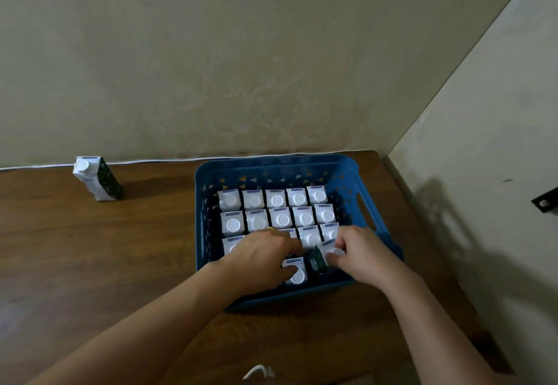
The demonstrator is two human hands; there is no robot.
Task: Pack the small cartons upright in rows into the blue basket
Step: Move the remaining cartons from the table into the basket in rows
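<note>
a: where's the carton (324, 256) i'm on?

b: tilted at the near right corner of the blue basket (273, 164), my right hand (360, 256) pinching its capped top. my left hand (264, 250) rests curled on a seated carton (296, 270) just beside it.

a: handling?

b: i'd judge it stiff, light, smooth-sided; hold the flat sides below the cap. 1 spare carton (96, 178) stands on the table (90, 248).

A brown wooden table (90, 251) meets beige walls (241, 52), with a white cable (151, 161) along its far edge.
</note>
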